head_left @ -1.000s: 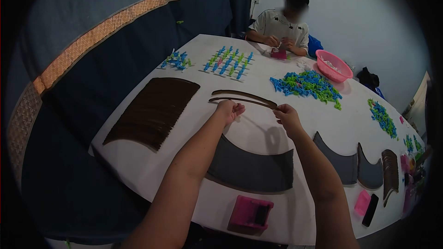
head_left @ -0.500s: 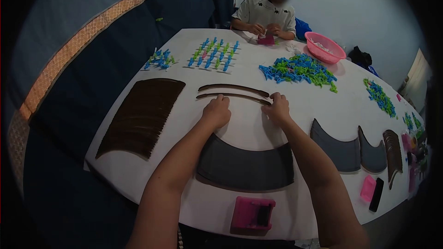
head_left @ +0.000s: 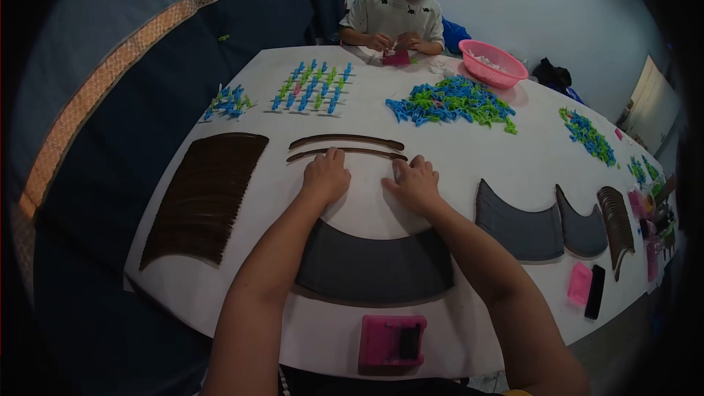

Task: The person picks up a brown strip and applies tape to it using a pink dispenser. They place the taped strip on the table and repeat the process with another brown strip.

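Two thin brown curved strips lie one behind the other on the white table: the far strip (head_left: 348,139) and the near strip (head_left: 370,152). My left hand (head_left: 326,176) has its bent fingertips over the near strip, left of its middle, and its grip is partly hidden. By that strip's right end, my right hand (head_left: 414,185) is open, thumb and fingers apart, holding nothing. A stack of grey curved sheets (head_left: 378,264) lies between my forearms. To the left, many brown strips form a large overlapping row (head_left: 205,202).
A pink box (head_left: 378,323) is at the near edge. More grey sheets (head_left: 517,224) lie right. Blue and green clips fill a pile (head_left: 455,103) and rows (head_left: 312,88). Across the table, a person (head_left: 396,18) handles small parts beside a pink basin (head_left: 493,70).
My right hand has drawn back from the near strip's end and its fingers have spread. My left hand stays at that strip. The whole view has shifted slightly.
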Demonstrator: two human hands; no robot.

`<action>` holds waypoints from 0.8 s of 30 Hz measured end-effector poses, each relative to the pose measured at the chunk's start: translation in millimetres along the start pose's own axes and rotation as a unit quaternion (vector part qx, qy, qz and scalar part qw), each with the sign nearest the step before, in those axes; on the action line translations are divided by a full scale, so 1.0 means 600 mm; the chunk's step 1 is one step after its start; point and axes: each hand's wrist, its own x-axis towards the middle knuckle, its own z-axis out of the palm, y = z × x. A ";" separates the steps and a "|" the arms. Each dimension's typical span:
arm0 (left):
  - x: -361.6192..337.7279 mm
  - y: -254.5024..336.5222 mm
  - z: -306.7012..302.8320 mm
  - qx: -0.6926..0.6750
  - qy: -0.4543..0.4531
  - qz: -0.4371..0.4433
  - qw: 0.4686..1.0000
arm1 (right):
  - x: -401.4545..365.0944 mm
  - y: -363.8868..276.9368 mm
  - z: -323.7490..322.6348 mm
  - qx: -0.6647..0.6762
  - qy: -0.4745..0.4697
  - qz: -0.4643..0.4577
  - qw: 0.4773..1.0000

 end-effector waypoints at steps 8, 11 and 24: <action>0.023 -0.007 0.004 0.004 -0.001 -0.010 1.000 | 0.022 0.000 0.013 -0.009 0.024 -0.002 1.000; 0.028 -0.009 0.006 -0.016 0.004 -0.012 1.000 | 0.027 -0.002 0.014 -0.010 0.024 0.004 1.000; 0.032 -0.011 0.007 -0.017 -0.002 -0.018 1.000 | 0.027 -0.008 0.011 -0.013 0.018 0.019 1.000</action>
